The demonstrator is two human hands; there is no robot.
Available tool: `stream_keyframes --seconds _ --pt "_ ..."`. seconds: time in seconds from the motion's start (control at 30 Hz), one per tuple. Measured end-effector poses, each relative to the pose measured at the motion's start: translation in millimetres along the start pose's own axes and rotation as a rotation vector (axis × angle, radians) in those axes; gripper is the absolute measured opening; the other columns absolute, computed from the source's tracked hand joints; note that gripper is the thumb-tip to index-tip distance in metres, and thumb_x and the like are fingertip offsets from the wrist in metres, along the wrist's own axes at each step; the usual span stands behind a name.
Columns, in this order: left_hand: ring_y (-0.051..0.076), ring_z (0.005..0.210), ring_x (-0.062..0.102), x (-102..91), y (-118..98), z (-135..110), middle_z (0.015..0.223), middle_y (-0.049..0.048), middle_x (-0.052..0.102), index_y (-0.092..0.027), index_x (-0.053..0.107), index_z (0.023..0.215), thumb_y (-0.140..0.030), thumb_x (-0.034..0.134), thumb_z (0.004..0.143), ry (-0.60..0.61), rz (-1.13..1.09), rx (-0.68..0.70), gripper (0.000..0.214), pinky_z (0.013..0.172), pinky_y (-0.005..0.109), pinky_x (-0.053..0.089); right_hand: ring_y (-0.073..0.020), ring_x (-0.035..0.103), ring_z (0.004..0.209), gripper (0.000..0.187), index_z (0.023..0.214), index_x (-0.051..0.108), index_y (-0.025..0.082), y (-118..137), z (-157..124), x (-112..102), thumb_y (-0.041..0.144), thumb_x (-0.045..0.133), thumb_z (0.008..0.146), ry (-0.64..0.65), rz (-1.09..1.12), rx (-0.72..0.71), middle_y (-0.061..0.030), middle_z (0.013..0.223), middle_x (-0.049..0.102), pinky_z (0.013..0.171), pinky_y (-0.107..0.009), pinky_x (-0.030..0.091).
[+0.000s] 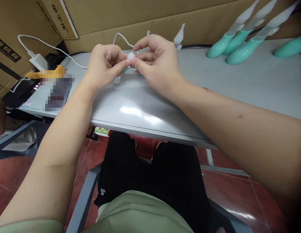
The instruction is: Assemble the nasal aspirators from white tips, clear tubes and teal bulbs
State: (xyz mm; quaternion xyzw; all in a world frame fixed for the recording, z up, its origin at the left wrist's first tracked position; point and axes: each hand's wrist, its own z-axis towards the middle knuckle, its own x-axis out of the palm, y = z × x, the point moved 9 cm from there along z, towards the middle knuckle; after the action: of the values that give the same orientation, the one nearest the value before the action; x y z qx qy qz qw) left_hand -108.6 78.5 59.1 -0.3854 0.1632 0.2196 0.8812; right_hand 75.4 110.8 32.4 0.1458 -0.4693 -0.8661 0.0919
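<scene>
My left hand (105, 64) and my right hand (154, 61) meet above the grey table (145, 110), fingers pinched together on a small white plastic piece (131, 56). Both hands are closed around it, and most of the piece is hidden by my fingertips. A tiny white part (117, 81) lies on the table just under my left hand. Something green shows faintly beneath my right hand, mostly hidden.
Several teal-and-white tools (240, 42) lie at the table's back right. One white nozzle-like part (178, 37) stands behind my hands. A white charger and cable (38, 60) and a yellow tool (52, 72) sit at the left. Cardboard boxes (140, 16) line the back.
</scene>
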Motion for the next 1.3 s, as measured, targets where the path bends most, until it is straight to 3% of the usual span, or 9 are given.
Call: stream_keyframes --seconds 0.13,0.23,0.37,0.63,0.83,1.0,1.07,1.17,1.3 --pt "0.031 0.059 0.074 2.4 5.6 1.5 0.068 0.0029 0.075 -0.037 0.077 0.074 -0.061 0.099 0.092 0.027 0.01 0.031 0.038 0.057 0.046 0.05 -0.0403 0.089 0.129 0.027 0.099 0.078 0.035 2.3 -1.1 4.4 0.038 0.105 0.1 0.052 -0.032 0.048 -0.0079 0.127 0.094 0.11 -0.057 0.077" --pt "0.031 0.06 0.075 2.1 4.3 0.6 0.068 0.0026 0.076 -0.037 0.075 0.074 -0.072 0.101 0.092 0.039 0.029 0.022 0.047 0.057 0.046 0.05 -0.0419 0.088 0.126 0.037 0.092 0.073 0.036 3.0 -4.2 1.0 0.042 0.109 0.095 0.026 -0.079 0.099 -0.0087 0.123 0.094 0.106 -0.057 0.077" --pt "0.031 0.061 0.075 0.7 -1.0 -0.9 0.069 0.0032 0.078 -0.038 0.075 0.072 -0.077 0.103 0.091 0.025 0.053 0.02 0.053 0.057 0.046 0.048 -0.0376 0.09 0.119 0.033 0.091 0.071 0.032 12.6 -5.2 0.0 0.034 0.103 0.099 0.026 -0.068 0.016 -0.0114 0.124 0.093 0.102 -0.052 0.073" --pt "0.029 0.059 0.075 -2.4 -3.7 -1.4 0.07 0.0039 0.08 -0.034 0.08 0.072 -0.064 0.106 0.089 0.005 -0.011 0.069 0.043 0.055 0.043 0.048 -0.0401 0.087 0.121 0.037 0.12 0.087 0.038 11.4 -3.2 -2.9 0.067 0.104 0.104 0.138 -0.232 0.07 -0.0073 0.13 0.095 0.1 -0.058 0.08" --pt "0.029 0.057 0.076 -7.2 -6.1 -2.6 0.069 0.0034 0.079 -0.034 0.082 0.074 -0.059 0.107 0.088 -0.008 -0.06 0.12 0.038 0.052 0.041 0.049 -0.0323 0.09 0.116 0.038 0.098 0.068 0.034 16.5 -2.6 -2.4 0.039 0.106 0.101 0.15 -0.055 0.02 -0.0054 0.12 0.092 0.092 -0.05 0.082" --pt "0.027 0.059 0.075 -6.3 -0.2 -1.6 0.079 0.0055 0.084 -0.034 0.099 0.094 -0.051 0.099 0.097 0.044 -0.035 0.138 0.017 0.054 0.041 0.05 -0.0393 0.091 0.129 0.042 0.096 0.075 0.038 18.6 -6.1 -1.5 0.053 0.113 0.092 0.184 -0.033 0.07 -0.0031 0.123 0.095 0.1 -0.057 0.082" --pt "0.026 0.059 0.072 -5.8 9.7 1.1 0.082 0.0062 0.084 -0.034 0.098 0.096 -0.053 0.093 0.101 0.06 -0.002 0.163 0.021 0.056 0.041 0.049 -0.0412 0.091 0.134 0.041 0.101 0.08 0.04 18.0 -6.9 -4.5 0.062 0.113 0.088 0.173 -0.065 0.098 -0.0023 0.123 0.095 0.102 -0.058 0.082" --pt "0.022 0.061 0.062 -16.2 21.1 4.1 0.082 0.0053 0.081 -0.032 0.099 0.104 -0.065 0.088 0.107 -0.027 0.052 0.304 0.035 0.059 0.042 0.047 -0.0407 0.091 0.131 0.042 0.112 0.087 0.044 11.7 -7.1 -7.2 0.069 0.111 0.088 0.16 -0.157 0.13 -0.0004 0.119 0.095 0.1 -0.058 0.082" --pt "0.02 0.066 0.056 -29.4 26.2 2.8 0.088 0.0038 0.083 -0.031 0.1 0.113 -0.062 0.093 0.101 -0.077 0.103 0.402 0.034 0.061 0.042 0.042 -0.036 0.089 0.112 0.019 0.099 0.084 0.036 4.5 -7.3 3.4 0.039 0.102 0.096 0.216 -0.205 0.074 -0.0046 0.113 0.094 0.102 -0.053 0.078"
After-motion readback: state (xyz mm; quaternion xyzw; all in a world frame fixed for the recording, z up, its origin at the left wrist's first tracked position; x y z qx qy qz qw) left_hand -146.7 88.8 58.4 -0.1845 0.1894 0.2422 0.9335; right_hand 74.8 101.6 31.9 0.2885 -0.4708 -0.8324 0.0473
